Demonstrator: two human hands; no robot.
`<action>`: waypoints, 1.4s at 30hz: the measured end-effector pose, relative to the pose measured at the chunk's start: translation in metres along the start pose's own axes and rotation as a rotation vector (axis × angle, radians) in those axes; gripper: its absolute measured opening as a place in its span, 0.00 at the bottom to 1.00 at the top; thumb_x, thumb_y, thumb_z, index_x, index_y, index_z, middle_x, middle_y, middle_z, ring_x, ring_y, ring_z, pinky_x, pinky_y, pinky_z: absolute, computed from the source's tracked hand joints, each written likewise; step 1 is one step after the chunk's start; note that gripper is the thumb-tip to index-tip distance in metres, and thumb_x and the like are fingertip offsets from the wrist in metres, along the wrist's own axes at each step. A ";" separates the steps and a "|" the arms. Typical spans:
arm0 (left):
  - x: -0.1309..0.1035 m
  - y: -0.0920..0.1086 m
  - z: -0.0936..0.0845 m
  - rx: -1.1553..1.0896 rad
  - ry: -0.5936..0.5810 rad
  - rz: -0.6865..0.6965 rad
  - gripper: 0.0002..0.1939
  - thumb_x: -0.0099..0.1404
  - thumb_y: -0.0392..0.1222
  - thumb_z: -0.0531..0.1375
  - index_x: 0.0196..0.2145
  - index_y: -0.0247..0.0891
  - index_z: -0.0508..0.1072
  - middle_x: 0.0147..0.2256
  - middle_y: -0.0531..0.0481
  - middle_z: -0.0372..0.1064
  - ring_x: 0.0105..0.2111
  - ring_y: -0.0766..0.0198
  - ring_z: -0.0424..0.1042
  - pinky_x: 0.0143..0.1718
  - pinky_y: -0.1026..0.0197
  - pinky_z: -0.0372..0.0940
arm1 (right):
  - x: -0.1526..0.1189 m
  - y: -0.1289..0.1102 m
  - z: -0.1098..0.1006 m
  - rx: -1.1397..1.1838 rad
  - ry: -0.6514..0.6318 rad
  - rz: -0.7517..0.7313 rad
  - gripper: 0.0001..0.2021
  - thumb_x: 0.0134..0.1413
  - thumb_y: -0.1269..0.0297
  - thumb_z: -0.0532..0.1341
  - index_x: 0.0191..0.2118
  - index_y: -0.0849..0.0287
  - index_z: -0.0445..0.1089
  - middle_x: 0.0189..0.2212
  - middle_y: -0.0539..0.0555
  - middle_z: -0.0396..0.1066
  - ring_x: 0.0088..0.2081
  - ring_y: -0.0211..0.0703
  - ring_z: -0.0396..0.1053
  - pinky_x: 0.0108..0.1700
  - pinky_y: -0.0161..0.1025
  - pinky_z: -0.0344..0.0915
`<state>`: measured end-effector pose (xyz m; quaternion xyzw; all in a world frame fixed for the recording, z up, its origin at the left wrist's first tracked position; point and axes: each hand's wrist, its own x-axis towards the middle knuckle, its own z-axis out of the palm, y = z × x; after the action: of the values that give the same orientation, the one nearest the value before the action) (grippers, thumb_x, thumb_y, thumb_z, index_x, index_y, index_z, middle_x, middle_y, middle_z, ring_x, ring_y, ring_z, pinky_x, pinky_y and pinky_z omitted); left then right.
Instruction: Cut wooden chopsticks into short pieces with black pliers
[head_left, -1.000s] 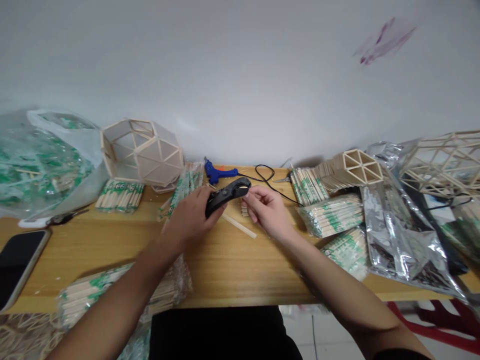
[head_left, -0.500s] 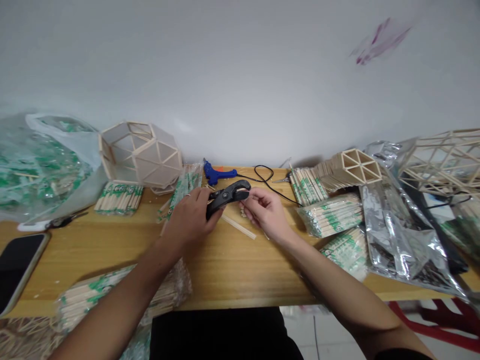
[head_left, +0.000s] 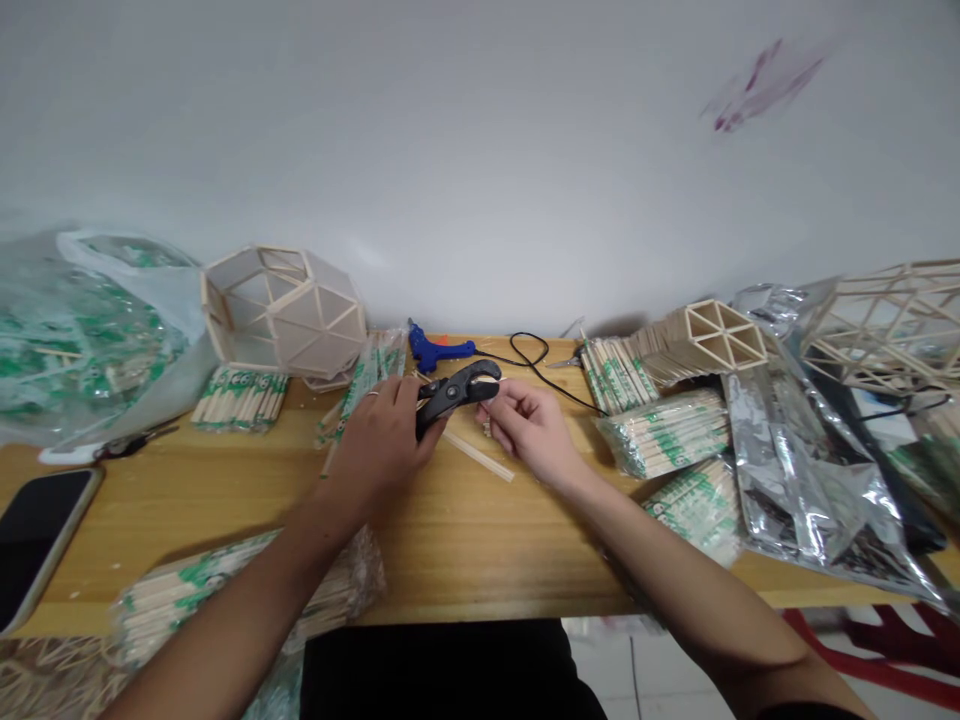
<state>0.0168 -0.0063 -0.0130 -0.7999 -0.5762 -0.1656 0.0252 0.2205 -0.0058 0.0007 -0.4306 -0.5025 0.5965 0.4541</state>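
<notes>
My left hand (head_left: 384, 425) is wrapped round the handles of a black hand cutter (head_left: 455, 392), whose curved jaws point right. At those jaws my right hand (head_left: 531, 425) pinches a small piece, mostly hidden by the fingers; it looks like a pale wooden stick, though I cannot tell its length. Below the cutter, loose wooden sticks (head_left: 480, 457) lie on the wooden table (head_left: 480, 560). Just behind, a blue glue gun (head_left: 441, 350) rests on its side with a black cord running right.
Packs of wrapped sticks (head_left: 667, 430) lie to the right, beside a silver bag (head_left: 817, 480). Wooden lattice frames stand at the back left (head_left: 315, 310) and right (head_left: 724, 335). A phone (head_left: 45, 540), scissors (head_left: 124, 443) and a plastic bag (head_left: 97, 330) are on the left.
Both hands and the cutter keep nearly the same place and pose. The cutter's jaws look slightly closer together; the whole view has shifted a little.
</notes>
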 end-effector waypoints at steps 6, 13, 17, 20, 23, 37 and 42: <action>0.001 0.002 -0.001 -0.008 -0.100 -0.050 0.13 0.72 0.49 0.56 0.45 0.37 0.69 0.42 0.39 0.74 0.42 0.47 0.75 0.40 0.53 0.65 | 0.000 -0.001 0.001 -0.014 0.004 0.014 0.17 0.57 0.49 0.67 0.30 0.59 0.69 0.15 0.42 0.59 0.16 0.31 0.51 0.18 0.32 0.45; 0.001 0.002 -0.004 0.025 -0.206 -0.111 0.11 0.73 0.50 0.55 0.43 0.40 0.69 0.38 0.42 0.76 0.38 0.47 0.77 0.33 0.55 0.62 | 0.002 0.001 0.000 -0.048 -0.006 0.048 0.17 0.58 0.49 0.65 0.29 0.59 0.69 0.15 0.42 0.57 0.16 0.30 0.49 0.18 0.33 0.43; 0.001 0.003 -0.006 0.045 -0.210 -0.101 0.13 0.73 0.52 0.53 0.42 0.40 0.69 0.38 0.42 0.77 0.38 0.47 0.78 0.33 0.55 0.63 | 0.002 0.000 -0.001 -0.059 -0.008 0.046 0.18 0.57 0.48 0.65 0.29 0.59 0.69 0.15 0.42 0.58 0.16 0.30 0.49 0.19 0.33 0.43; 0.002 0.002 -0.004 0.034 -0.162 -0.057 0.16 0.74 0.54 0.52 0.44 0.39 0.69 0.42 0.40 0.76 0.41 0.47 0.77 0.38 0.54 0.65 | 0.001 -0.001 -0.001 -0.056 -0.011 0.043 0.17 0.57 0.49 0.65 0.30 0.59 0.69 0.15 0.42 0.59 0.16 0.31 0.49 0.19 0.33 0.44; 0.001 0.000 -0.003 0.014 -0.147 -0.044 0.16 0.74 0.54 0.52 0.44 0.38 0.69 0.42 0.39 0.76 0.41 0.47 0.77 0.39 0.53 0.65 | 0.001 -0.001 -0.001 -0.052 -0.015 0.038 0.16 0.58 0.50 0.65 0.30 0.58 0.69 0.14 0.42 0.58 0.16 0.32 0.50 0.19 0.33 0.44; 0.002 0.002 -0.006 0.022 -0.267 -0.123 0.13 0.73 0.52 0.54 0.42 0.40 0.69 0.37 0.41 0.78 0.35 0.45 0.79 0.30 0.55 0.60 | 0.003 0.002 -0.004 -0.045 -0.033 0.056 0.17 0.58 0.50 0.66 0.30 0.59 0.70 0.13 0.41 0.56 0.15 0.31 0.47 0.19 0.33 0.44; 0.002 0.001 -0.006 0.041 -0.288 -0.144 0.13 0.72 0.52 0.54 0.43 0.40 0.71 0.35 0.42 0.78 0.34 0.46 0.79 0.30 0.56 0.61 | 0.004 0.005 -0.004 -0.054 -0.029 0.079 0.18 0.58 0.48 0.66 0.30 0.59 0.70 0.13 0.41 0.57 0.15 0.30 0.47 0.18 0.32 0.42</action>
<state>0.0171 -0.0064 -0.0068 -0.7713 -0.6330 -0.0388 -0.0530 0.2232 -0.0017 -0.0053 -0.4535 -0.5075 0.6066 0.4110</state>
